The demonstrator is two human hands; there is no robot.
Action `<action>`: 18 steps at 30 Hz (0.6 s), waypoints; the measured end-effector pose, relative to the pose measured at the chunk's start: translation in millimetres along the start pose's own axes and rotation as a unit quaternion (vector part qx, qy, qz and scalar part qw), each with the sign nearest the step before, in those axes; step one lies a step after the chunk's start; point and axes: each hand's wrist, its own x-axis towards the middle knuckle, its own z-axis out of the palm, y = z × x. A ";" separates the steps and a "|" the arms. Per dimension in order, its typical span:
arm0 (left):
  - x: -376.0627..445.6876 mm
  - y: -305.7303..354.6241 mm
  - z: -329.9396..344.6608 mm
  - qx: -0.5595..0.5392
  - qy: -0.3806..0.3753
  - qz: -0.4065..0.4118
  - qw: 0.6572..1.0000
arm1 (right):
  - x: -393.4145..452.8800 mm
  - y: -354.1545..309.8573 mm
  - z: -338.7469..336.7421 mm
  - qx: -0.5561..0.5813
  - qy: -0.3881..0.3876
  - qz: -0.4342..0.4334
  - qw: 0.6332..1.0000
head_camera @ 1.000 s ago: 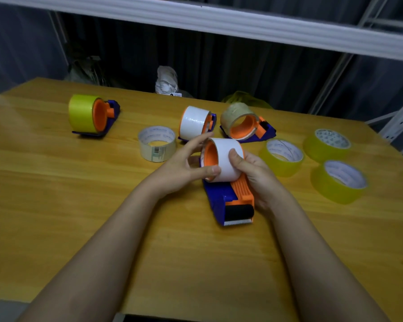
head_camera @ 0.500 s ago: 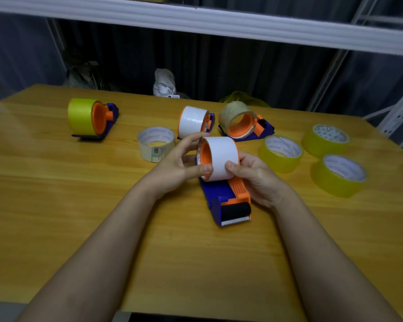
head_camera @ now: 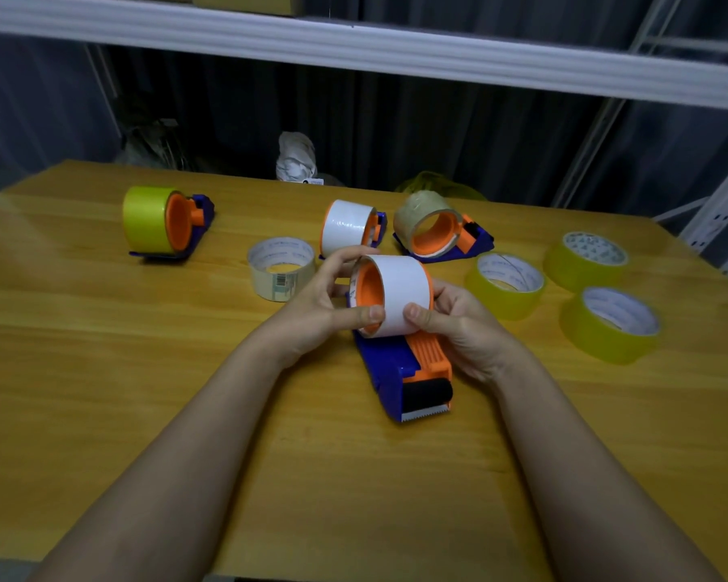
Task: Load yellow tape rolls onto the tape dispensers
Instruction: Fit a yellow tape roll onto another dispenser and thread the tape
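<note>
Head view: both hands, left hand (head_camera: 316,312) and right hand (head_camera: 463,325), fingers clamped on white roll (head_camera: 400,300) on near dispenser (head_camera: 400,371); slide it off squarely, then fit a yellow roll (head_camera: 506,284) lying right on the surface.

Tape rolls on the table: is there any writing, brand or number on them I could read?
Nothing can be read.
Pale loose tape roll: a barcode label on its side and print inside its core, too small.
Three loose yellow tape rolls: faint core print, blurred.
White tag behind the wooden table: illegible.
</note>
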 end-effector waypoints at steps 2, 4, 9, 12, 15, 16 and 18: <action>0.1 1.2 1.1 0.002 0.002 0.002 1.000 | -1.0 -2.3 1.9 -0.002 0.002 0.000 1.000; 0.7 1.8 2.5 0.002 0.016 0.002 1.000 | -3.1 -7.1 4.2 0.003 0.010 -0.003 1.000; 1.3 4.0 1.3 -0.023 0.043 0.017 0.999 | -11.3 -20.0 7.4 0.073 0.003 -0.015 0.997; -0.7 5.9 9.3 -0.037 0.062 0.014 0.997 | -15.3 -24.8 9.5 0.100 -0.003 -0.033 0.994; 0.5 4.4 14.6 0.004 0.119 0.018 0.993 | -12.8 -25.5 9.7 0.023 0.049 -0.064 0.996; 1.1 4.4 14.3 0.018 0.147 0.024 0.989 | -12.0 -25.5 8.6 -0.045 0.087 -0.098 0.990; 2.9 6.3 12.7 0.048 0.199 0.039 0.978 | -12.9 -27.4 6.5 -0.186 0.144 -0.177 0.956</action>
